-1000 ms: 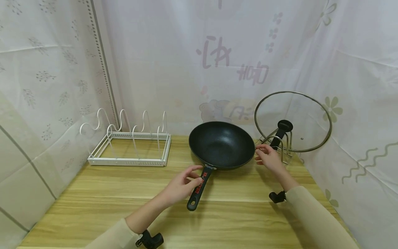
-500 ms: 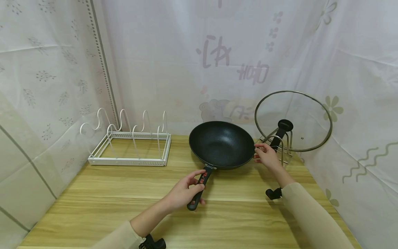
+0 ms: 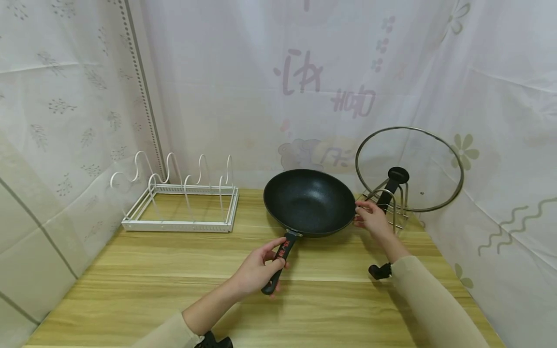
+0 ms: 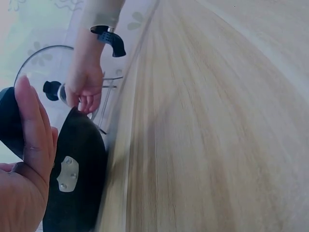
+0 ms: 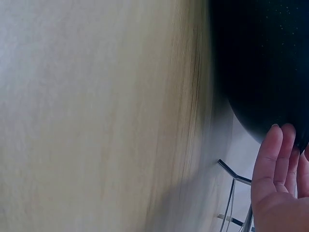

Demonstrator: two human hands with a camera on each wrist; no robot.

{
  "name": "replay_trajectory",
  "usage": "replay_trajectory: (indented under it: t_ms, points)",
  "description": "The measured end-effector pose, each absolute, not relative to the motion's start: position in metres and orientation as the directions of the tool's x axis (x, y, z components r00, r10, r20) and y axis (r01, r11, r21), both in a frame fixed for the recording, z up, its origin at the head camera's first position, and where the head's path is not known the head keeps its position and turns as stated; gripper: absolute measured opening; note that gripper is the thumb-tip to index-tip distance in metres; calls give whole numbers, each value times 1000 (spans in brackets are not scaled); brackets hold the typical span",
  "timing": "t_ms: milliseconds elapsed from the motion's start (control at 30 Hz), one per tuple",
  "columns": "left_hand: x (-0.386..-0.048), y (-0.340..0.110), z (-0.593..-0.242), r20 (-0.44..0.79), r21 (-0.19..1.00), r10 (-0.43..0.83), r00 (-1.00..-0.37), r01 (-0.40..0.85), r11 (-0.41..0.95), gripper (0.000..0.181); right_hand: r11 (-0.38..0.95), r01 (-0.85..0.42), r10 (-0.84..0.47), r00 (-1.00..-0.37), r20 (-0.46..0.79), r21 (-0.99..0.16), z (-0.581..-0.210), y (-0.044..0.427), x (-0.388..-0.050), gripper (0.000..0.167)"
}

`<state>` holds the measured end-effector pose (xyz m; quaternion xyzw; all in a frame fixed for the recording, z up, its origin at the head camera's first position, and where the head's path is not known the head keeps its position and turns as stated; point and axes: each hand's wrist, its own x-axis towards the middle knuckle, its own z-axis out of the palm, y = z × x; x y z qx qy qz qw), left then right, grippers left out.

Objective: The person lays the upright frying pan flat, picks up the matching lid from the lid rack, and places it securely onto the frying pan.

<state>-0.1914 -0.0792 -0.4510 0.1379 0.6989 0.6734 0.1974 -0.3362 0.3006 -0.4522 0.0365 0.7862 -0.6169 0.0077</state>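
Observation:
A black wok (image 3: 310, 203) rests on the wooden table, its handle (image 3: 273, 280) pointing toward me. My left hand (image 3: 256, 273) grips that handle, thumb on top and fingertips showing on the far side. In the left wrist view the wok's metal handle bracket (image 4: 68, 174) is visible beyond the fingers. At the wok's right edge my right hand (image 3: 375, 223) pinches the rim. From the right wrist, its fingers (image 5: 273, 159) lie against the wok's outer wall, and the thumb is mostly cut off by the frame edge.
A glass lid (image 3: 417, 154) with a black knob leans upright in a small metal wire rack (image 3: 395, 212), close behind the right hand. On the left stands a white rack (image 3: 178, 225) with curved dividers. Printed curtains (image 3: 217, 96) enclose the back and sides.
My left hand has closed round the handle, its fingers wrapping underneath. The right hand has shifted slightly left onto the rim. The wok stays in place.

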Motion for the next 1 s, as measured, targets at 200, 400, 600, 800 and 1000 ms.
replay_trajectory:
  t_ms: [200,400,600,800,1000]
  points:
    - [-190,-81,-450,-82,996,449,-890,-58,68,66,202,98,47,-995,-90,-975,-449,296,-332,54]
    - [-190,-83,-449,-88,996,447,-890,-64,70,66,190,106,57,-994,-97,-976,-453,295,-330,53]
    - [-190,-88,-449,-90,995,439,-894,-62,76,65,157,100,63,-994,-91,-983,-455,295,-329,53]
    - [-191,-94,-447,-100,993,429,-898,-63,99,64,101,102,45,-994,-97,-990,-456,294,-327,55]
    - [-193,-100,-448,-104,993,435,-895,-66,102,63,85,102,36,-994,-99,-991,-458,293,-325,55]
